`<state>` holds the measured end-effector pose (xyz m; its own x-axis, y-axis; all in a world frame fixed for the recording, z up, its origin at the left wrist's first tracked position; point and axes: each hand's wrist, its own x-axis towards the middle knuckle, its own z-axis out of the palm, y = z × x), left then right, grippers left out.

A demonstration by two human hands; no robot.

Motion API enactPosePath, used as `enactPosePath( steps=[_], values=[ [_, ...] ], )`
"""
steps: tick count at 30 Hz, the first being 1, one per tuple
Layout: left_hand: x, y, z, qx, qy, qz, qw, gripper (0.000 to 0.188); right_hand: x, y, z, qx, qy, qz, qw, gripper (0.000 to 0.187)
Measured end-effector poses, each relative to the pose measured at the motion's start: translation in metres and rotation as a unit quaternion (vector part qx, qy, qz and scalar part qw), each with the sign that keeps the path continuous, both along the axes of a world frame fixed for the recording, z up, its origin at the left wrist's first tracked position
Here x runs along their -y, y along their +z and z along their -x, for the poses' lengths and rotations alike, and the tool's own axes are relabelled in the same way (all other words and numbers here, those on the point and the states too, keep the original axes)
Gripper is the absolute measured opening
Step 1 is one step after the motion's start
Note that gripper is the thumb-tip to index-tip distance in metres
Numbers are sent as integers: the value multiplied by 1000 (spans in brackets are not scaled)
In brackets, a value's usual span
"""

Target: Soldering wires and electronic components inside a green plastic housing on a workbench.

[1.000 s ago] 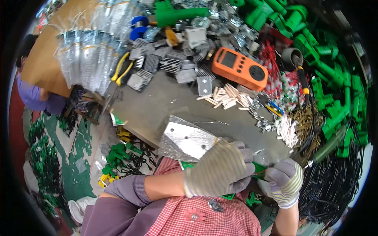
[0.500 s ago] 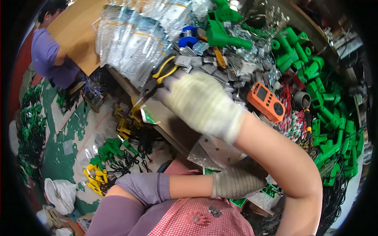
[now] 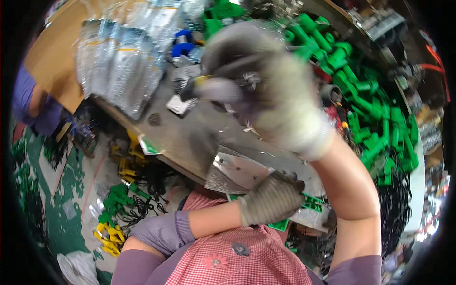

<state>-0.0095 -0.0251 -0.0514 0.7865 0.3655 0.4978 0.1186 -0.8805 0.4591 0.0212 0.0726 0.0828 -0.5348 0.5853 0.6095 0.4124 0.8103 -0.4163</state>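
Floor [image 3: 59, 225] beside a grey workbench [image 3: 173, 140].
Left of the workbench, patchy green-and-pale floor; at the workbench's upper left, a brown board [image 3: 57, 71].

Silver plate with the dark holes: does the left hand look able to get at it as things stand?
Likely yes: the left hand is at the right end of the silver plate, whose holes show with no tool over them.

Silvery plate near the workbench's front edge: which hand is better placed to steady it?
Left hand, most likely: it is beside the silvery plate, though contact is unclear. The right hand, blurred, is raised over the workbench, farther off.
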Motion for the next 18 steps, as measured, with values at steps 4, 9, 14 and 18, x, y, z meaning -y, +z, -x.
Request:
enactPosePath(
  steps=[4,9,14,18],
  values=[
    [5,-27,-2,141,20,23,990,18,111,15,-103,-371,-167,89,909,26],
    [-2,7,-2,-34,-36,9,999,20,268,-33,-135,-383,-338,343,788,46],
    [5,16,-1,19,16,34,999,24,320,-71,-121,-490,-303,359,734,68],
    [6,15,-9,25,34,42,998,24,367,-81,-105,-407,-306,511,693,90]
  ],
)
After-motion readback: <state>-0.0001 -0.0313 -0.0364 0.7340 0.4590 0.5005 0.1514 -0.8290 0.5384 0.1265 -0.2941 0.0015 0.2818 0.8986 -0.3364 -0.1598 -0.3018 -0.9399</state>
